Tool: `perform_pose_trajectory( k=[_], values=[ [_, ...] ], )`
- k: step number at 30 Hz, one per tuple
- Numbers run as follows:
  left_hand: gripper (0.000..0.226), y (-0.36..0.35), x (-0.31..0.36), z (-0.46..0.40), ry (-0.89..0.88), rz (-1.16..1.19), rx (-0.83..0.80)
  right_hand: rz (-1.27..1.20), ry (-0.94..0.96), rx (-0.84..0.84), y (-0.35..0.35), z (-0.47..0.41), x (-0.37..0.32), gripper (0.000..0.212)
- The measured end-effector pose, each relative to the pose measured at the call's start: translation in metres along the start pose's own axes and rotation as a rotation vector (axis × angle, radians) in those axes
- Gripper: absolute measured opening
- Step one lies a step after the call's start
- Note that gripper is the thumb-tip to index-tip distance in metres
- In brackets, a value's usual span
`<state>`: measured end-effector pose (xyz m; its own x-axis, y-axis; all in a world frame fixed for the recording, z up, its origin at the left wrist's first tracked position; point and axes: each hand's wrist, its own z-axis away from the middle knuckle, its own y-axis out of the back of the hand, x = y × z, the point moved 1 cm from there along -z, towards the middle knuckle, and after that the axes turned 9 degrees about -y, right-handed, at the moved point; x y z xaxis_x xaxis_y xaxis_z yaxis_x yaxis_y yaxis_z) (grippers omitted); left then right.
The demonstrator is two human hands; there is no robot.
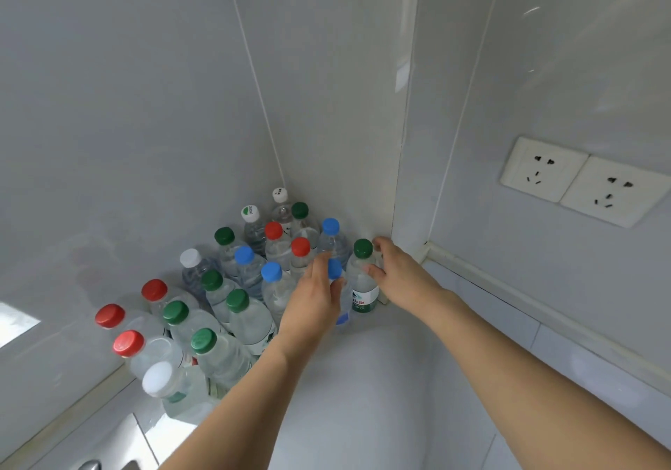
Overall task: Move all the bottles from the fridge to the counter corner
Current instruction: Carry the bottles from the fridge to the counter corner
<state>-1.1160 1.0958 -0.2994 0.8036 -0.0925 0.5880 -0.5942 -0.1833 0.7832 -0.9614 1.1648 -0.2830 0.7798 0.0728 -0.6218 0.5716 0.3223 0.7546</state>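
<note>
Several clear water bottles with red, green, blue and white caps stand packed together in the counter corner (363,379) against the grey tiled walls. My left hand (314,302) grips a blue-capped bottle (336,270) at the right front of the group; its body is mostly hidden behind my fingers. My right hand (395,273) holds a green-capped bottle (363,277) with a green and white label, upright beside the wall's projecting corner. Both bottles stand on the counter.
Two white wall sockets (581,182) sit on the right wall above the counter. A pale sealing strip (508,288) runs along the right wall's base. The sink edge and a metal tap (90,464) show at the bottom left.
</note>
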Motion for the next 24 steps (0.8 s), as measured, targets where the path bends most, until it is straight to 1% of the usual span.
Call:
perform_pose_trajectory(
  k=[2, 5, 13, 15, 19, 24],
  values=[
    [0.044, 0.014, 0.009, 0.006, -0.077, -0.032, 0.033, -0.029, -0.009, 0.015, 0.007, 0.017, 0.001, 0.054],
    [0.049, 0.033, 0.022, 0.016, -0.128, -0.117, 0.051, -0.026, -0.006, 0.054, 0.014, 0.044, 0.006, 0.054],
    [0.052, 0.058, 0.052, 0.046, -0.324, -0.363, -0.067, 0.036, 0.020, 0.185, 0.041, 0.112, 0.005, 0.055],
    [0.053, 0.063, 0.063, 0.059, -0.370, -0.381, -0.069, 0.062, 0.030, 0.230, 0.047, 0.136, 0.002, 0.055],
    [0.055, 0.064, 0.077, 0.076, -0.423, -0.418, -0.128, 0.175, 0.014, 0.230, 0.049, 0.179, 0.006, 0.057],
    [0.053, 0.056, 0.096, 0.091, -0.513, -0.392, -0.169, 0.268, -0.107, 0.295, 0.057, 0.238, 0.017, 0.058]
  ],
)
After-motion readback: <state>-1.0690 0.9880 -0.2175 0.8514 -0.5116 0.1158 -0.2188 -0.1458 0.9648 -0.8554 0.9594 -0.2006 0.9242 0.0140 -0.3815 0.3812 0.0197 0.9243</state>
